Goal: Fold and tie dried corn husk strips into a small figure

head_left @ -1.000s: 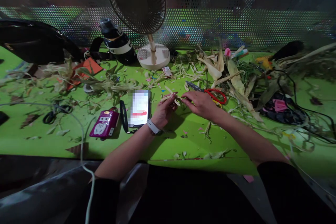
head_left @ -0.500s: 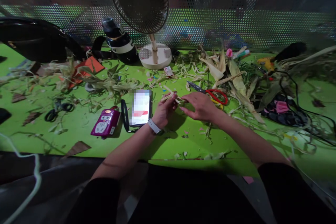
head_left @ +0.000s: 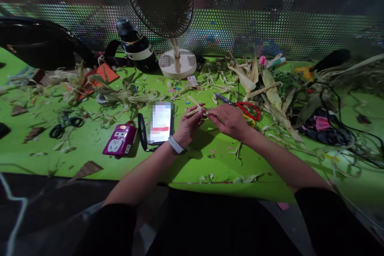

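Perforated screening (head_left: pixel 240 28) is seen behind a smooth green tabletop (head_left: pixel 192 170), strewn with curled, papery husks (head_left: pixel 272 88). Thin, pale strips (head_left: pixel 195 102) are held above it between the hands, pinched by the closed fingers of the left hand (head_left: pixel 187 127) and right hand (head_left: pixel 230 121), near red-handled scissors (head_left: pixel 249 111).

On our flat green table (head_left: pixel 192 170), we see a lit rectangular phone (head_left: pixel 161 123); left of the phone, a boxy purple plastic socket (head_left: pixel 120 142); right, red-handled metal scissors (head_left: pixel 225 100) and pale, dry leafy husks (head_left: pixel 271 90).
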Available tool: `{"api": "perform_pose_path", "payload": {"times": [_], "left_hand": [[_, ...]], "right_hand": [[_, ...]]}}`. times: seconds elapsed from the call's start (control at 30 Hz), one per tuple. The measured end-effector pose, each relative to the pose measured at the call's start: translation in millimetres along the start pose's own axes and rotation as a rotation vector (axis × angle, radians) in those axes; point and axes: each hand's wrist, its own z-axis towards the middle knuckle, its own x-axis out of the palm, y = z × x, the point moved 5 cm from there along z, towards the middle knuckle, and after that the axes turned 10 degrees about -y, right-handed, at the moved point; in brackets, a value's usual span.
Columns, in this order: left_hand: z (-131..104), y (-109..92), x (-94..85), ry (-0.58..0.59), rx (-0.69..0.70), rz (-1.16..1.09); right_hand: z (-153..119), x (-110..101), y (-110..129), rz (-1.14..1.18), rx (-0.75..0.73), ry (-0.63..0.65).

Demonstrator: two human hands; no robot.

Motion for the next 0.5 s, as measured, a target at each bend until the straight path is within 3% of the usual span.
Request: {"api": "perform_pose_path", "payload": {"times": [0.27,0.5], "left_hand": [[0.2,-1.0,-1.6,-0.027,0.009,0.029],[-0.5,-6.9,-2.8,-0.031,0.172,0.071]], "right_hand": [[-1.3,1.7,-5.4,0.098,0.027,0.036],[-7.7,9.9,-11.8,0.046,0.143,-0.016]]}}
